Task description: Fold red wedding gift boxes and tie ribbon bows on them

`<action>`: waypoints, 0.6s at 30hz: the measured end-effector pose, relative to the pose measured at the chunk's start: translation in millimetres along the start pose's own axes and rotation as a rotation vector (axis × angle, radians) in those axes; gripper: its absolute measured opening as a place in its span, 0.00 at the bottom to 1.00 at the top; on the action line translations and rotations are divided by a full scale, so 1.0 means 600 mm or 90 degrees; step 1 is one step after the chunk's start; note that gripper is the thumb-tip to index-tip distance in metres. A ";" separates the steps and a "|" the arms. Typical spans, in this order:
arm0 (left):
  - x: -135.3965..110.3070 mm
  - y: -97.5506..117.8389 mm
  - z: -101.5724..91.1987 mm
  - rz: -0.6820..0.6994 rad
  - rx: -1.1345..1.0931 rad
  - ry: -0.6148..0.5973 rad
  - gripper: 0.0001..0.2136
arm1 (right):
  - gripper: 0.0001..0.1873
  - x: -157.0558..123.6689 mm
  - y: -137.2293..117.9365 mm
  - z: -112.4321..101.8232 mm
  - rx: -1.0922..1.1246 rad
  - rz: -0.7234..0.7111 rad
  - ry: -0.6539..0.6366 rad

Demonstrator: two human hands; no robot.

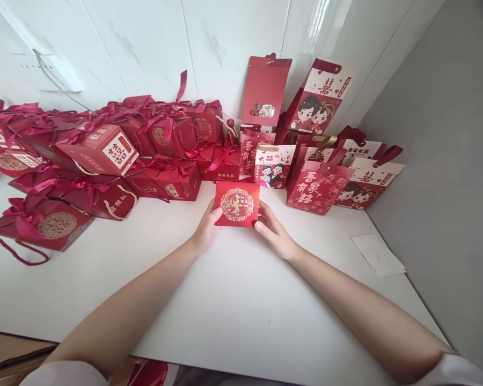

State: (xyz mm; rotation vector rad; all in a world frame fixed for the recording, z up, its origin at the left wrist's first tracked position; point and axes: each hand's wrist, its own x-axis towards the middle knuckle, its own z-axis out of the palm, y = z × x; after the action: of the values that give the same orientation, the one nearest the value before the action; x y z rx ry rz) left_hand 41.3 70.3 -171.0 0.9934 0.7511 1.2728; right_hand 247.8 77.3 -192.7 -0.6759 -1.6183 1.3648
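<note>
Between my two hands is a red gift box (pixel 238 206) with a round gold-patterned emblem on its front and a bit of ribbon along the top. My left hand (pixel 206 225) grips its left side, thumb on the front face. On the other side my right hand (pixel 277 231) holds the right edge, with the thumb near the lower corner. The fingers behind the box are partly hidden. Right behind it stands a small white and red box (pixel 274 167) with a printed couple, and a red ribbon-tied box (pixel 221 162) sits at its back left.
Many ribbon-tied red boxes are piled at the left, one with a rope handle (pixel 50 225) near the front. Several tall paper gift boxes (pixel 322 182) stand at the right by a grey panel (pixel 438 161). White paper (pixel 378 254) lies on the white table (pixel 233 316).
</note>
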 end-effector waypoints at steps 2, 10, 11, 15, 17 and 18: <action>0.002 0.001 -0.002 -0.011 0.004 -0.019 0.29 | 0.41 0.001 -0.002 0.002 -0.009 0.005 0.013; 0.000 0.002 0.006 -0.013 0.147 0.041 0.30 | 0.44 -0.003 0.000 0.006 -0.089 0.002 0.115; -0.002 0.002 0.009 0.005 0.189 0.089 0.30 | 0.45 -0.003 -0.001 0.006 -0.117 -0.007 0.146; -0.006 0.001 0.012 0.031 0.219 0.135 0.38 | 0.44 -0.005 -0.006 0.009 -0.259 -0.070 0.212; -0.004 0.000 0.011 0.007 0.184 0.085 0.42 | 0.42 -0.006 -0.010 0.011 -0.302 -0.110 0.188; -0.003 0.000 0.011 -0.011 0.162 0.070 0.44 | 0.41 -0.007 -0.012 0.011 -0.310 -0.130 0.176</action>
State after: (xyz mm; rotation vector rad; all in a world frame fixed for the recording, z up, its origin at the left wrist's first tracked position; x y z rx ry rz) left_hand 46.8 67.4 -168.4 1.1245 1.0245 1.2444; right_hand 244.8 68.8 -187.2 -0.9091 -1.7458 0.6962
